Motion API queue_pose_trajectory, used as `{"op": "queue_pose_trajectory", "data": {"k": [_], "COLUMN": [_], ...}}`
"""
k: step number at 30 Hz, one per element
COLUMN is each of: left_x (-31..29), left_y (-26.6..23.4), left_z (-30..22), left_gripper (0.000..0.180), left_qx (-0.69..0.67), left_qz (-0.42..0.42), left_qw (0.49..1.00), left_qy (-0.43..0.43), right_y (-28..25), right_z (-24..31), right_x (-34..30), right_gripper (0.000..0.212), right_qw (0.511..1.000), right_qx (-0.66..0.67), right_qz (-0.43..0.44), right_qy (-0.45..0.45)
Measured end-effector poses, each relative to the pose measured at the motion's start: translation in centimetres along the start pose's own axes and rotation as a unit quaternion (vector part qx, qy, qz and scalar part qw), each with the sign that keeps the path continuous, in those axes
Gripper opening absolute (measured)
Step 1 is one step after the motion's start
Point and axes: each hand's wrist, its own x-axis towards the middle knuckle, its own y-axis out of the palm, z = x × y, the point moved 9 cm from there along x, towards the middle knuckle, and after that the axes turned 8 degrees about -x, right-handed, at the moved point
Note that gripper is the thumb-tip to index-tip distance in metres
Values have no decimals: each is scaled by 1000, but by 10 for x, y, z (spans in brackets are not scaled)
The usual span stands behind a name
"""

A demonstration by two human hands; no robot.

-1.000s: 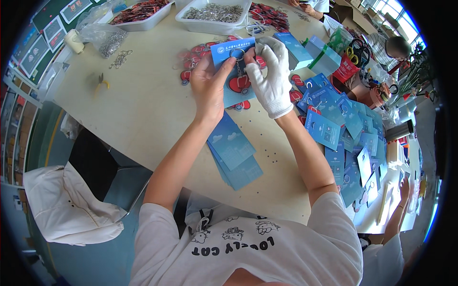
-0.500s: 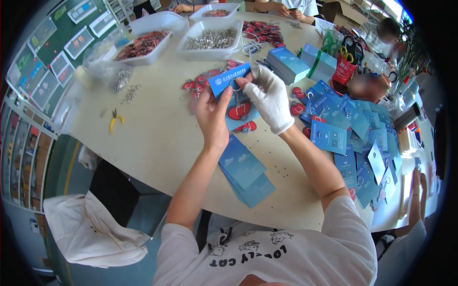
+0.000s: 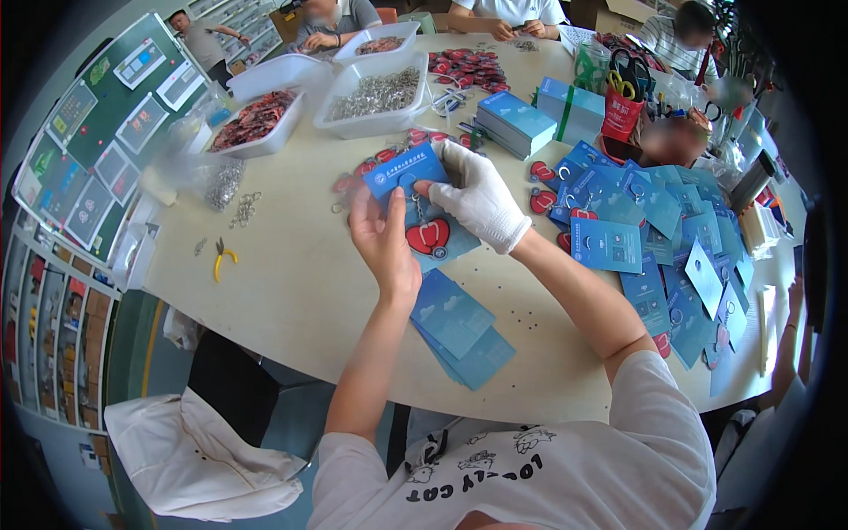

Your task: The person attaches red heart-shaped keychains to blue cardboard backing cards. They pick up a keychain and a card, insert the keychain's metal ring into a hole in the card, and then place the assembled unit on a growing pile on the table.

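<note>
Between my hands a blue backing card (image 3: 413,173) is held up over the table, its upper part folded or bent toward me. My bare left hand (image 3: 386,240) grips its left side, the thumb pressed near the hole. My right hand (image 3: 481,196), in a white glove with bare fingertips, pinches the card's right side, its thumb close to the keyring. From the ring hangs a red keychain charm (image 3: 427,238) with a dark edge, lying against the lower card. Several blue cards (image 3: 452,311) lie fanned below my hands.
Finished-looking cards with keychains (image 3: 609,243) pile up at the right. Card stacks (image 3: 516,122) stand behind. Tubs of metal clasps (image 3: 375,93) and red pieces (image 3: 256,119) sit at the back. Yellow-handled pliers (image 3: 225,260) lie left. Other people work across the table.
The view has shifted slightly, with a standing person now in sight at the far left. My hands keep hold of the card, and the right thumb has moved a little at the ring.
</note>
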Motion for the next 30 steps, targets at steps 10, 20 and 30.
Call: {"op": "queue_pose_trajectory", "data": {"k": [10,20,30], "left_x": [-12,-87,-63], "left_y": [-7,-57,-88], "left_z": [26,-4,3], "left_gripper": [19,51,17], "left_qx": [77,665,259], "left_qz": [126,223,119], "left_qw": [979,713,920], "left_qy": [-138,-5,-268], "right_y": [-28,-201,-16], "right_z": [13,9,-115], "right_x": [-1,-23,40], "right_gripper": [44,45,27], "right_qw": [941,621,784], "right_qx": [-314,-776,-615], "right_qz": [128,-75,76], "right_qy": [10,-88,-33]}}
